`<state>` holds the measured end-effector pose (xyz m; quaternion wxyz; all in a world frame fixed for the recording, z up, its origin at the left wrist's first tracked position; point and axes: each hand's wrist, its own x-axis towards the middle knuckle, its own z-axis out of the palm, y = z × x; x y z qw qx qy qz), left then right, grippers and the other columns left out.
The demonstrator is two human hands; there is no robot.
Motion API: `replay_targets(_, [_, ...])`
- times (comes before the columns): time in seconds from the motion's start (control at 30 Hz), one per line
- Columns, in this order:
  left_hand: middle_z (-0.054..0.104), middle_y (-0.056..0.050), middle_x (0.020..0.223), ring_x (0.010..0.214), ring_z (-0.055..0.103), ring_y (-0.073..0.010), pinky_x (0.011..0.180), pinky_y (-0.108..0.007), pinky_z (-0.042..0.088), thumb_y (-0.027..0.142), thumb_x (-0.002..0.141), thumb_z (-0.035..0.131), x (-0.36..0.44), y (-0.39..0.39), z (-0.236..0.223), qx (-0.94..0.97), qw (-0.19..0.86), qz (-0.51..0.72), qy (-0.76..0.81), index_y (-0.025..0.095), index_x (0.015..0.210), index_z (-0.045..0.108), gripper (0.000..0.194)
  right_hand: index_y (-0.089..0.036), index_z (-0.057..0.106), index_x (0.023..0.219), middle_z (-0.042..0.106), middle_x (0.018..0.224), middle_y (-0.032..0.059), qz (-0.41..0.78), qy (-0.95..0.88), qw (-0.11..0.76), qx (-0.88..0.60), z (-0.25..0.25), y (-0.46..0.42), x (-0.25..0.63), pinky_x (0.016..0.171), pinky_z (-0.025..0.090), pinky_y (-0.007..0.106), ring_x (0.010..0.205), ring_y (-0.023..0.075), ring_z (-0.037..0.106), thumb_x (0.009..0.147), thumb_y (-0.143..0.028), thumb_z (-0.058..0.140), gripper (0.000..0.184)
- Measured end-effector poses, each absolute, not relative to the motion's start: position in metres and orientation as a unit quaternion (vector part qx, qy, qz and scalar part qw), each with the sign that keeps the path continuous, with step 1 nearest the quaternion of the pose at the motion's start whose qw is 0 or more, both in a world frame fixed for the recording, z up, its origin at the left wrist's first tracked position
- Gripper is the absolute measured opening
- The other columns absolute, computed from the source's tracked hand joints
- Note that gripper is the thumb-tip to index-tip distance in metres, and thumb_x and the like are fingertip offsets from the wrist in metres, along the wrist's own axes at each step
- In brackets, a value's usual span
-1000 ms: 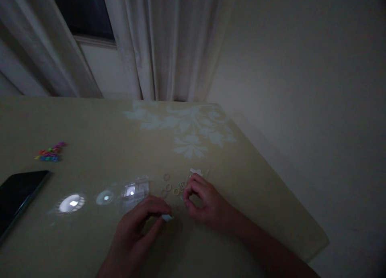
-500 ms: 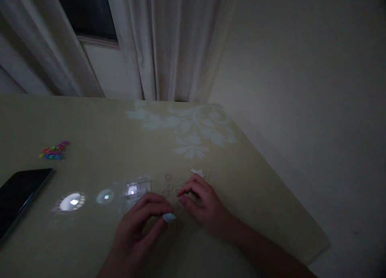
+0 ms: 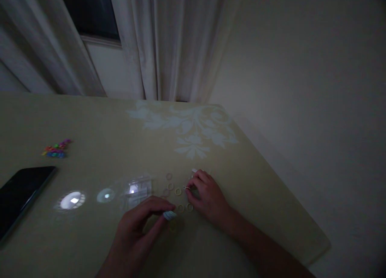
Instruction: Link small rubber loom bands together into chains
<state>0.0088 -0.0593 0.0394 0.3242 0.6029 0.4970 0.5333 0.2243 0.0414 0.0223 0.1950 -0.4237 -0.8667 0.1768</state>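
My left hand (image 3: 137, 229) is closed, thumb and fingertips pinching a small stack of pale, striped rings (image 3: 169, 215) just above the table. To its right, my right hand (image 3: 208, 193) pinches a thin pale ring (image 3: 186, 188) between thumb and forefinger. Several more thin rings lie flat between the hands, among them a yellowish ring (image 3: 178, 191), a pinkish ring (image 3: 169, 176) and a pale ring (image 3: 189, 207). A yellow ring (image 3: 172, 226) is below the stack. Behind my right fingers a small white piece (image 3: 194, 170) is partly hidden.
A clear plastic case (image 3: 140, 187) lies behind my left hand. Farther left are a black phone (image 3: 25, 185) and a pile of small colourful pieces (image 3: 56, 149). The table (image 3: 114, 129) meets a wall on the right; curtains (image 3: 169, 45) hang behind it.
My right hand has shifted slightly right and now pinches a ring. Rings that it had covered show on the table. My left hand keeps its stack almost in place.
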Motion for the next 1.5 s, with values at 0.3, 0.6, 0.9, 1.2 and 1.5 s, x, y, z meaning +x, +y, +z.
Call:
replay_targets(0.3, [0.083,0.003,0.094,0.089,0.079,-0.0135,0.079,-0.017,0.061,0.022,0.093,0.071,0.008,-0.059,0.038,0.604,0.327,0.531,0.497,0.033,0.100,0.080,0.016,-0.018,0.069,0.090,0.062,0.095,0.0030,0.316,-0.829,0.261,-0.382,0.038,0.042,0.233,0.085,0.050,0.031,0.092,0.0188,0.063,0.089,-0.010,0.074,0.009])
replay_targets(0.6, [0.083,0.003,0.094,0.087,0.079,-0.0139,0.078,-0.018,0.061,0.018,0.090,0.072,0.008,-0.059,0.038,0.619,0.315,0.525,0.492,0.033,0.100,0.081,0.020,-0.019,0.076,0.099,0.065,0.101,0.0043,0.310,-0.849,0.212,-0.371,0.035,0.043,0.235,0.092,0.052,0.033,0.098,0.0195,0.065,0.095,-0.021,0.077,0.004])
replay_targets(0.9, [0.085,0.004,0.094,0.085,0.080,-0.0142,0.076,-0.018,0.062,0.020,0.091,0.072,0.006,-0.057,0.037,0.623,0.300,0.514,0.507,0.035,0.101,0.082,0.021,-0.018,0.065,0.091,0.062,0.097,0.0067,0.227,-0.881,0.207,-0.360,0.030,0.041,0.230,0.094,0.052,0.040,0.099,0.0242,0.062,0.091,-0.011,0.066,0.007])
replay_targets(1.2, [0.085,-0.004,0.099,0.087,0.081,-0.0185,0.078,-0.024,0.064,0.022,0.092,0.073,0.009,-0.060,0.035,0.607,0.342,0.519,0.495,0.028,0.101,0.083,0.016,-0.021,0.064,0.098,0.054,0.096,0.0007,0.510,-0.764,0.290,-0.268,0.057,0.009,0.218,0.077,0.043,0.027,0.086,0.0149,0.052,0.100,-0.029,0.062,0.008])
replay_targets(1.5, [0.081,0.002,0.095,0.087,0.078,-0.0141,0.079,-0.019,0.061,0.015,0.093,0.070,0.010,-0.057,0.037,0.641,0.303,0.521,0.476,0.031,0.105,0.079,0.022,-0.020,0.064,0.095,0.052,0.095,0.0006,0.545,-0.736,0.288,-0.280,0.053,0.008,0.215,0.073,0.041,0.027,0.081,0.0140,0.049,0.101,-0.034,0.062,0.016])
